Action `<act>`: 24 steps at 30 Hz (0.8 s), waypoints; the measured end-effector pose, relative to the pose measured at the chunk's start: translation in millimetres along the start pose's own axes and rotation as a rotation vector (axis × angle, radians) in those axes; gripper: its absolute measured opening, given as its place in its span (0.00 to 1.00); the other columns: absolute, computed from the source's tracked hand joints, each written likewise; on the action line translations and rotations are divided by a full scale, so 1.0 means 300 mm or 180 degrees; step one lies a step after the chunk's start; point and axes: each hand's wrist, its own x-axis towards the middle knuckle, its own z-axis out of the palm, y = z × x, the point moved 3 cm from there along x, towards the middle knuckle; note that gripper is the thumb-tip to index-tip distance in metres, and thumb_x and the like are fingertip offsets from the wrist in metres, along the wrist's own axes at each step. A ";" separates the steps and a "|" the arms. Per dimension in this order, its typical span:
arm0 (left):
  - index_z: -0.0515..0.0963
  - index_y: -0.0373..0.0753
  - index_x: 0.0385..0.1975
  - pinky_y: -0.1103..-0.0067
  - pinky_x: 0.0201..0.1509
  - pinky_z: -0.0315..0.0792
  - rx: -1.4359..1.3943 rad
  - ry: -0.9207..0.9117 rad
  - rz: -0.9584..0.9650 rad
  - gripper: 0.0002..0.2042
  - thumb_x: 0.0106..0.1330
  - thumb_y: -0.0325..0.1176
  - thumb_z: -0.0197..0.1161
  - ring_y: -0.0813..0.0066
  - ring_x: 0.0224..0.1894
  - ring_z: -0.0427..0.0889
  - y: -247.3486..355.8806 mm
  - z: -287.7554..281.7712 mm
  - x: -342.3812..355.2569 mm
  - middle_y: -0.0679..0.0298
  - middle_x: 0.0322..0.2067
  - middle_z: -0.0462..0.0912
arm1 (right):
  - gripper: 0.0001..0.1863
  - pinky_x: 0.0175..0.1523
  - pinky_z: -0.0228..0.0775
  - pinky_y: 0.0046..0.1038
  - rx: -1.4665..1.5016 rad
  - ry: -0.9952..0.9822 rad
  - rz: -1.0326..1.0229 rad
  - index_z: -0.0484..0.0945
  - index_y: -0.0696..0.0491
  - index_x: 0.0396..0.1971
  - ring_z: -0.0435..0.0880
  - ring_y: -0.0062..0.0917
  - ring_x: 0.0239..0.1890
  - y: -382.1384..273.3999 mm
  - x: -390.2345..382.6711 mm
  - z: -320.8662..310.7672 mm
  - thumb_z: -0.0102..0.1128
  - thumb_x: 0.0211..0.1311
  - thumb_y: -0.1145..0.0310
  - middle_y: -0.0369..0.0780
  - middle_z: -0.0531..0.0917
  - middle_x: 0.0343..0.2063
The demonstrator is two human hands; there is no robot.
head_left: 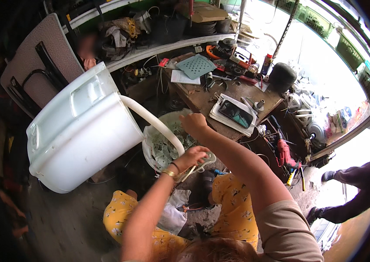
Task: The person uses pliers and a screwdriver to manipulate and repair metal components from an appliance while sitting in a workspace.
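My left hand, with a gold-coloured band on the wrist, has its fingers bent round a pale flat plastic part at the near right rim of a basin. Just beyond that hand, a ribbed cream hose bends down into the basin from a white appliance housing. My right hand is closed above the far right side of the basin; whatever its fingers hold is hidden. Inside the pale basin lie many clear, glassy-looking pieces. The housing leans on its side at the left.
A wooden table at the back right bears a phone on papers, a teal perforated sheet and tools. A red power drill stands right of it. A person's legs show at the right edge. An upholstered panel stands behind the housing.
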 end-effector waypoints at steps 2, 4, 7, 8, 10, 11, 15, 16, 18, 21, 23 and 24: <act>0.71 0.40 0.53 0.85 0.40 0.69 0.0489 0.0126 0.0189 0.16 0.68 0.38 0.51 0.84 0.39 0.75 0.072 -0.076 -0.122 0.68 0.43 0.78 | 0.21 0.38 0.76 0.35 -0.0026 0.0458 -0.0119 0.68 0.50 0.50 0.84 0.37 0.35 -0.027 0.013 0.018 0.55 0.54 0.69 0.44 0.79 0.42; 0.71 0.38 0.52 0.86 0.42 0.69 0.1436 0.0451 0.0698 0.16 0.69 0.38 0.51 0.84 0.39 0.75 0.133 -0.134 -0.241 0.67 0.44 0.78 | 0.18 0.39 0.76 0.34 0.0072 0.1311 -0.0285 0.70 0.50 0.49 0.84 0.36 0.37 -0.029 -0.018 0.037 0.53 0.56 0.69 0.43 0.80 0.39; 0.69 0.37 0.54 0.85 0.44 0.69 0.0745 0.0676 0.0952 0.17 0.69 0.36 0.51 0.83 0.40 0.76 0.250 -0.137 -0.469 0.65 0.43 0.78 | 0.18 0.41 0.75 0.36 0.0621 0.0674 -0.0512 0.69 0.52 0.48 0.83 0.40 0.41 -0.023 -0.051 0.007 0.53 0.55 0.71 0.44 0.78 0.42; 0.69 0.37 0.54 0.85 0.44 0.69 0.0521 0.0804 0.0941 0.17 0.69 0.36 0.51 0.82 0.40 0.76 0.285 -0.130 -0.534 0.64 0.43 0.78 | 0.18 0.41 0.75 0.37 0.0563 0.0532 -0.0202 0.68 0.52 0.48 0.83 0.41 0.41 -0.004 -0.051 0.001 0.53 0.55 0.71 0.45 0.77 0.43; 0.70 0.38 0.53 0.85 0.43 0.70 0.0035 0.1114 0.1010 0.16 0.68 0.36 0.52 0.83 0.39 0.77 0.272 -0.155 -0.625 0.64 0.43 0.78 | 0.19 0.41 0.75 0.38 0.0454 0.0225 0.0362 0.67 0.52 0.48 0.82 0.43 0.42 0.006 -0.040 0.003 0.53 0.54 0.72 0.46 0.75 0.46; 0.70 0.39 0.53 0.85 0.43 0.70 -0.0224 0.1274 0.1092 0.16 0.68 0.36 0.53 0.84 0.39 0.77 0.243 -0.175 -0.659 0.65 0.43 0.79 | 0.19 0.41 0.75 0.38 0.0573 0.0523 0.0241 0.67 0.51 0.48 0.82 0.42 0.41 -0.004 -0.039 -0.006 0.53 0.54 0.71 0.46 0.76 0.45; 0.70 0.40 0.51 0.84 0.40 0.71 -0.0743 0.2141 0.1420 0.14 0.68 0.35 0.52 0.81 0.36 0.78 0.204 -0.220 -0.699 0.65 0.39 0.78 | 0.17 0.41 0.75 0.37 0.0672 0.0855 -0.0202 0.67 0.51 0.48 0.83 0.39 0.42 -0.057 -0.063 0.018 0.51 0.57 0.69 0.45 0.80 0.41; 0.71 0.40 0.51 0.85 0.39 0.71 -0.0650 0.2307 0.1624 0.14 0.68 0.35 0.52 0.82 0.35 0.78 0.228 -0.222 -0.696 0.66 0.39 0.78 | 0.17 0.41 0.75 0.37 0.0612 0.0808 -0.0280 0.67 0.51 0.47 0.83 0.39 0.42 -0.064 -0.059 -0.012 0.51 0.57 0.69 0.45 0.81 0.40; 0.72 0.40 0.50 0.85 0.39 0.71 -0.0777 0.2139 0.1550 0.13 0.68 0.35 0.53 0.82 0.36 0.77 0.223 -0.222 -0.664 0.66 0.38 0.78 | 0.15 0.40 0.76 0.38 0.0228 0.0445 0.0204 0.67 0.52 0.46 0.82 0.40 0.42 -0.055 -0.047 -0.019 0.49 0.58 0.69 0.45 0.80 0.40; 0.72 0.41 0.50 0.84 0.40 0.71 -0.0876 0.2153 0.1494 0.13 0.68 0.35 0.53 0.82 0.36 0.77 0.225 -0.222 -0.644 0.66 0.38 0.78 | 0.15 0.39 0.76 0.38 0.0515 0.1229 0.0202 0.67 0.52 0.47 0.83 0.39 0.40 -0.049 -0.033 0.024 0.49 0.58 0.69 0.46 0.80 0.40; 0.72 0.41 0.50 0.84 0.40 0.71 -0.0998 0.2168 0.1510 0.13 0.67 0.34 0.53 0.82 0.36 0.77 0.214 -0.236 -0.648 0.66 0.38 0.78 | 0.16 0.40 0.76 0.39 0.0526 0.0914 -0.0112 0.65 0.53 0.47 0.83 0.40 0.40 -0.075 -0.029 0.026 0.49 0.58 0.69 0.46 0.79 0.41; 0.72 0.41 0.50 0.84 0.40 0.71 -0.1032 0.2191 0.1499 0.13 0.67 0.34 0.53 0.82 0.36 0.77 0.217 -0.238 -0.652 0.66 0.38 0.78 | 0.17 0.41 0.76 0.40 0.0523 0.0778 -0.0250 0.65 0.54 0.47 0.83 0.40 0.40 -0.082 -0.034 0.003 0.49 0.58 0.69 0.46 0.78 0.41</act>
